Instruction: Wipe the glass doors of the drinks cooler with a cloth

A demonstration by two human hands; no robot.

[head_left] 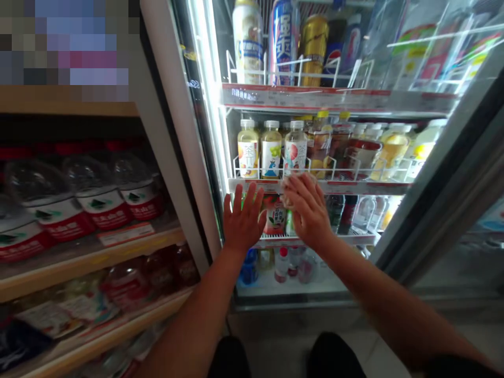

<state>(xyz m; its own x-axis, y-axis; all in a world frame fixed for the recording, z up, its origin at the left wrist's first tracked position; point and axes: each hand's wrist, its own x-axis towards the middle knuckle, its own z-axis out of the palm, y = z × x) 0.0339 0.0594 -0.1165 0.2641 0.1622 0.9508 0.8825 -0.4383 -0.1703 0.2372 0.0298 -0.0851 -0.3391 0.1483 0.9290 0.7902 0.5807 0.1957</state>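
Fingers spread and palm forward, my left hand (244,219) is up against the glass door (295,303) of a lit drinks fridge, in front of the lower shelf. To its right, my right hand (311,212) presses a pale crumpled cloth (286,197) to the glass, its fingers laid over it. Behind the glass, white-capped tea bottles (271,149) line the middle shelf just above my hands. A red-labelled bottle (274,218) shows between the two hands; parts of the lower row are hidden by them.
Tall cans (284,42) stand on the upper fridge shelf behind white wire rails. At left, a wooden shelf unit (165,242) holds large red-labelled water bottles (98,202). A dark door frame (429,210) slants along the right. My knees (230,357) show at the bottom.
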